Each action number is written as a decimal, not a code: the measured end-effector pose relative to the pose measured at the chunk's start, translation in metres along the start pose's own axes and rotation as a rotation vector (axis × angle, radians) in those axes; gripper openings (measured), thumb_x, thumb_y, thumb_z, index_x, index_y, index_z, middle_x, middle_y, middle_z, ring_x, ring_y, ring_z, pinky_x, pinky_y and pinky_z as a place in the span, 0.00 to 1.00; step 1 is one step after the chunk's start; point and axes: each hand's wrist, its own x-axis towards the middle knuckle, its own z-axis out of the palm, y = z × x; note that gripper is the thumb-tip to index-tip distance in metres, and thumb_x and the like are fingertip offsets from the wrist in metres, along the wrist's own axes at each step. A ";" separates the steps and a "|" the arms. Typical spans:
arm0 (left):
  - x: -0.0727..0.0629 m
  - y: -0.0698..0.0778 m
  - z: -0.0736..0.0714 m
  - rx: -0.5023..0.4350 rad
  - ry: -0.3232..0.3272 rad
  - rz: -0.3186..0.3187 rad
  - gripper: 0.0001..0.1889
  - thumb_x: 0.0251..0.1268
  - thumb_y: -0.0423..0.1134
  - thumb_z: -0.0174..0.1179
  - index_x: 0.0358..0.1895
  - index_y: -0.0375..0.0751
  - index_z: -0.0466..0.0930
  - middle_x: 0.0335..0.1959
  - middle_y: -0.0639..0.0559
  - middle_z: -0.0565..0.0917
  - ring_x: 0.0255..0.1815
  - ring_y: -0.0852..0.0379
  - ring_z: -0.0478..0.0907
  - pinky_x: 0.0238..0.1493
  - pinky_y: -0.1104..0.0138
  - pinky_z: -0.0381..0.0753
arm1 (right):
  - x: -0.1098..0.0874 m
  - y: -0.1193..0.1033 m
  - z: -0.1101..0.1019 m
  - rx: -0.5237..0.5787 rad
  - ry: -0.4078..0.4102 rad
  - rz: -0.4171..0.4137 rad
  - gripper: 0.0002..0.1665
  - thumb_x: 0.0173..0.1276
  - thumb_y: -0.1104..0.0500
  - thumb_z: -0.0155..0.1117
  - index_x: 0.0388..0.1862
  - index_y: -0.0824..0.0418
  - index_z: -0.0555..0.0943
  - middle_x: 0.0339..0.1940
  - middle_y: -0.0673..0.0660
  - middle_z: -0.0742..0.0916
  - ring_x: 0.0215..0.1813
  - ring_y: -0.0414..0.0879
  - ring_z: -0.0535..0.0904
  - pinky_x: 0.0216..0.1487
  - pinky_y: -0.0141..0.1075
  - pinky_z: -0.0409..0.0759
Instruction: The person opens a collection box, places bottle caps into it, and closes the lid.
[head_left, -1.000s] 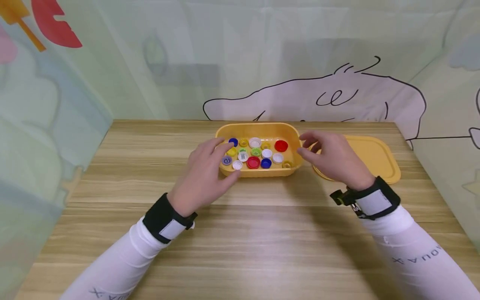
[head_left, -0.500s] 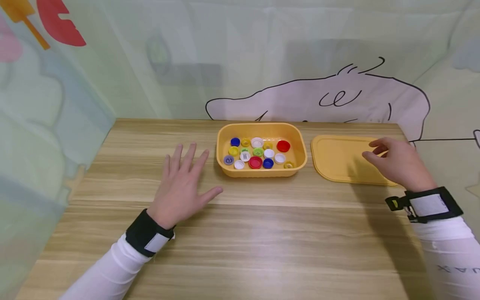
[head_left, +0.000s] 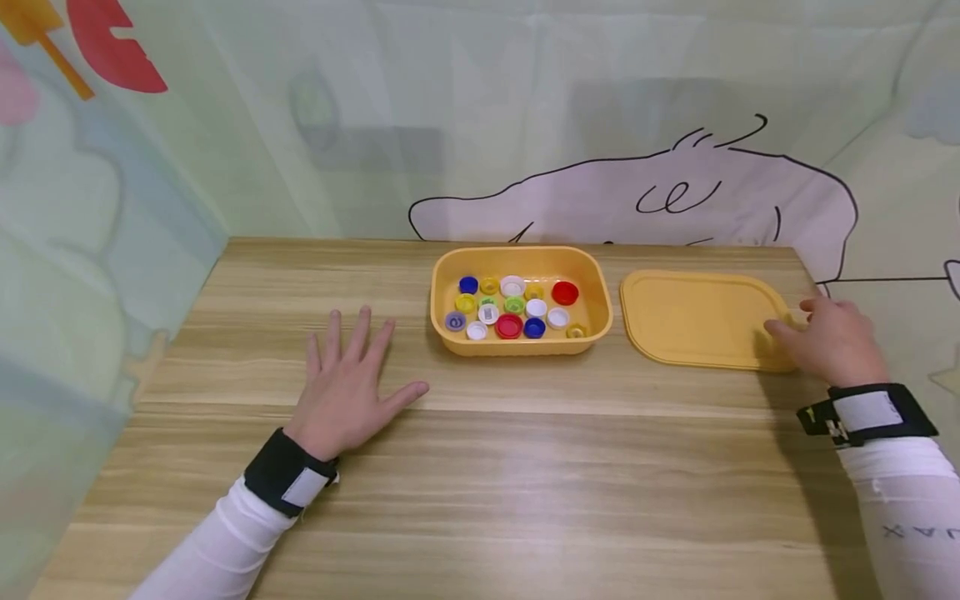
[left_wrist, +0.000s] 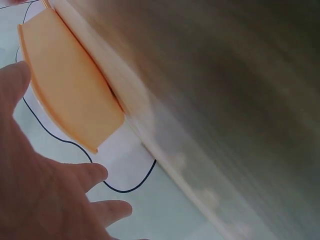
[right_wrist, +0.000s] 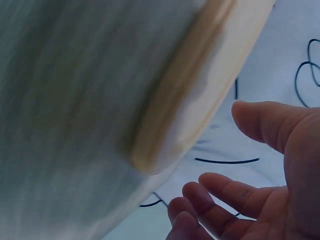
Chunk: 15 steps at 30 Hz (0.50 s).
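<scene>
A yellow plastic box (head_left: pixel 521 346) stands on the table, with several bottle caps (head_left: pixel 508 326) in red, blue, white, yellow and green lying in it. To its right lies a flat yellow lid (head_left: pixel 705 317). My left hand (head_left: pixel 341 396) is spread with straight fingers over the table, left of the box; the left wrist view shows the box wall (left_wrist: pixel 70 80) beyond the fingers. At the lid's right end is my right hand (head_left: pixel 840 342), its thumb tip overlapping the lid's edge. In the right wrist view its thumb and loosely bent fingers (right_wrist: pixel 230 195) stand apart with nothing between them.
The wooden table (head_left: pixel 480 467) ends at the back against a printed curtain (head_left: pixel 510 108) with cartoon drawings. More of this cloth hangs along the left and right sides.
My hands have moved apart from the box's two ends: the left went left and down, its fingers spreading, and the right went right to the lid's far end. Box and lid stayed put.
</scene>
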 end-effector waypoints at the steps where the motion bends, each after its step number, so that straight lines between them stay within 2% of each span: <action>1: 0.000 -0.001 0.001 0.000 -0.003 -0.003 0.56 0.63 0.83 0.44 0.85 0.47 0.50 0.87 0.38 0.41 0.85 0.28 0.28 0.78 0.29 0.29 | 0.002 0.003 0.001 -0.005 -0.011 0.009 0.49 0.78 0.38 0.52 0.67 0.86 0.63 0.57 0.86 0.68 0.56 0.78 0.66 0.51 0.69 0.72; 5: -0.001 -0.002 0.002 -0.002 -0.010 -0.012 0.56 0.63 0.83 0.43 0.85 0.48 0.50 0.87 0.38 0.41 0.85 0.29 0.28 0.78 0.29 0.29 | 0.005 0.012 0.003 -0.012 -0.056 0.011 0.47 0.79 0.40 0.52 0.65 0.86 0.63 0.55 0.85 0.72 0.51 0.74 0.71 0.47 0.65 0.75; 12: -0.003 -0.001 0.003 -0.004 -0.014 -0.017 0.56 0.63 0.83 0.44 0.85 0.48 0.50 0.87 0.38 0.41 0.85 0.28 0.28 0.77 0.28 0.29 | 0.010 0.021 0.007 -0.035 -0.032 -0.078 0.29 0.75 0.60 0.54 0.59 0.87 0.69 0.47 0.82 0.78 0.43 0.70 0.75 0.39 0.56 0.76; 15: -0.004 0.000 0.003 -0.004 -0.012 -0.015 0.56 0.63 0.83 0.44 0.85 0.47 0.50 0.87 0.37 0.41 0.85 0.28 0.28 0.77 0.28 0.29 | 0.010 0.024 0.007 -0.044 -0.037 -0.078 0.28 0.73 0.63 0.53 0.59 0.88 0.69 0.48 0.83 0.78 0.43 0.70 0.76 0.40 0.57 0.77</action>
